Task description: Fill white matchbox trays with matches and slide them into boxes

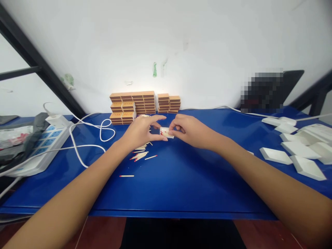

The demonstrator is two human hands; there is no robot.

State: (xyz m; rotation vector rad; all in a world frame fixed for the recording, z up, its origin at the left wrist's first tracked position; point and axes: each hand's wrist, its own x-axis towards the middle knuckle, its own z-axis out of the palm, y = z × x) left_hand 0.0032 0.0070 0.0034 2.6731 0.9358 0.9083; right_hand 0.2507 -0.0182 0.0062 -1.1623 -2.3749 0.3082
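Note:
A small white matchbox tray point(170, 137) with red-headed matches point(165, 133) in it is between my two hands, over the blue table. My left hand point(141, 129) holds the tray at its left side, thumb along the near edge and a finger at the far one, with the index finger stretched out above. From the right, my right hand point(187, 128) reaches over the tray, thumb and fingers closed on the stick ends of the matches. A loose pile of matches point(140, 156) lies beside and partly under my left hand, which hides some of it. One match point(127, 176) lies alone nearer the front edge.
Stacked matchboxes point(132, 103) stand against the wall, beside a smaller stack point(168, 103). Several white trays point(276, 155) lie at the right. A power strip point(49, 145) and white cables point(75, 138) occupy the left. A dark flat object point(293, 84) leans at the back right.

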